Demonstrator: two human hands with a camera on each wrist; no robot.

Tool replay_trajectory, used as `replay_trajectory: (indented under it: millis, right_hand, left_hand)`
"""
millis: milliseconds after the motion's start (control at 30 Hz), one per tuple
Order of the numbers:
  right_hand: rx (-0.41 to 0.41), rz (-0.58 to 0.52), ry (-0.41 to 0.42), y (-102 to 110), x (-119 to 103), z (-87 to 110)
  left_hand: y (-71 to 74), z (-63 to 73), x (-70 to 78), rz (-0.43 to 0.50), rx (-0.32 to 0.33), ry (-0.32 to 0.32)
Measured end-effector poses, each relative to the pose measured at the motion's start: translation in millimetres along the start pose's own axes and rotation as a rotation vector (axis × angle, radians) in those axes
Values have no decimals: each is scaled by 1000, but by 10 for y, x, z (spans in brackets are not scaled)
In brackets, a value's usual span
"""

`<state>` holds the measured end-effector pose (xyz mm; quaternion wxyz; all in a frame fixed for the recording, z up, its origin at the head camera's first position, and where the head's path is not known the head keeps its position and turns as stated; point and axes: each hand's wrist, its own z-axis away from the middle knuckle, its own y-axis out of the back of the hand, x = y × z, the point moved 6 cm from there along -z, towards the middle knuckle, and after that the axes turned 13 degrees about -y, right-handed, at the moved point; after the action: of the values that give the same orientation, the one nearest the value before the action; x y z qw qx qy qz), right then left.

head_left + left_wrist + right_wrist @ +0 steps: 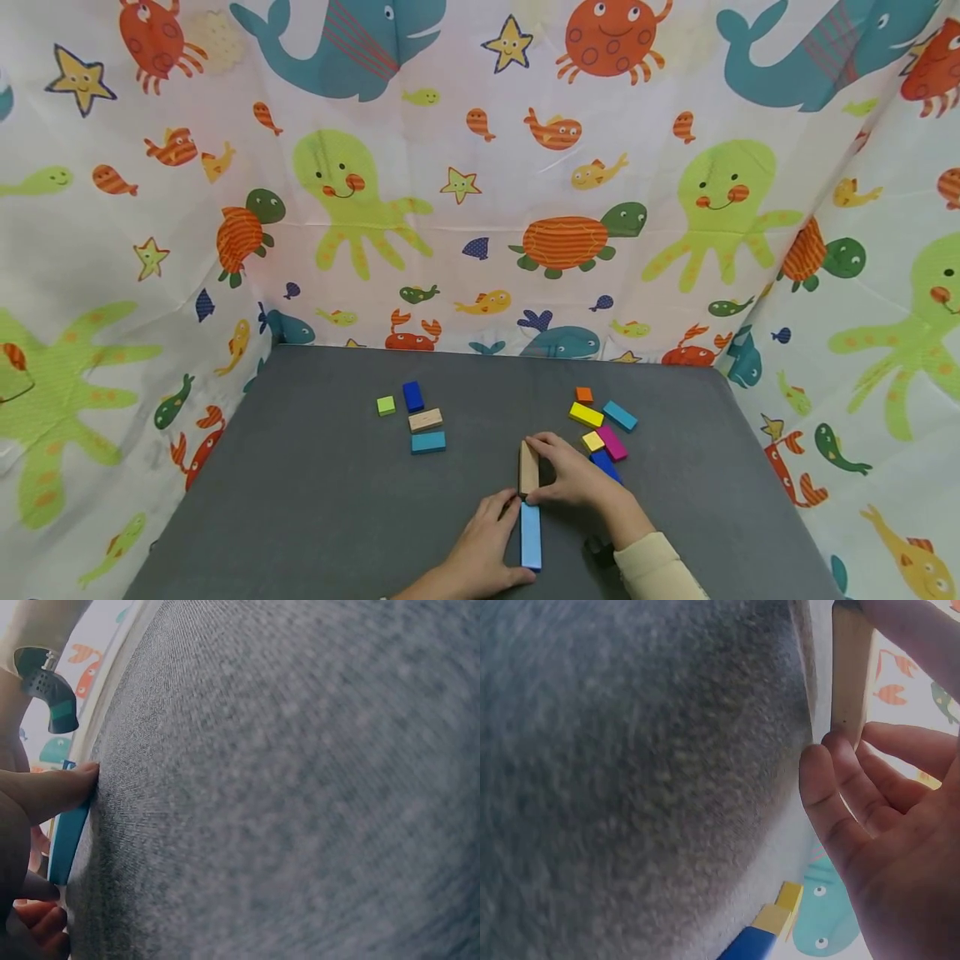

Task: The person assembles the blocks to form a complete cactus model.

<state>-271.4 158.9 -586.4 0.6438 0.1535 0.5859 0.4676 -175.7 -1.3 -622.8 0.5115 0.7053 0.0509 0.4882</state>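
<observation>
A long light blue block [530,540] lies on the grey cloth, pointing away from the person. My left hand [478,552] grips it lengthwise, thumb at the near end and fingertips at the far end. In line beyond it is a plain wooden block [528,471], end to end with the blue one. My right hand [576,477] holds this wooden block by its two ends, with the thumb near the joint and fingers at the far end. In the right wrist view the wooden block [850,675] shows between thumb and fingertips.
Left of centre lie a green cube [386,406], a dark blue block [413,397], a wooden block [426,420] and a teal block [428,442]. Close beyond the right hand several coloured blocks cluster, including a magenta block [612,443]. A patterned curtain [480,208] surrounds the table.
</observation>
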Motion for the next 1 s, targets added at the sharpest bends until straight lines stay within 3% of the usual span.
replay_trajectory:
  millis: [500, 767, 1000]
  right_hand:
    - [-14, 5, -7, -28, 47, 3]
    - [-46, -29, -1, -40, 37, 29]
    - [-21, 1, 9, -61, -18, 39]
  left_hand:
    - [11, -27, 28, -124, -56, 30]
    - [-12, -29, 46, -120, -45, 20]
    - [-51, -25, 3, -107, -23, 16]
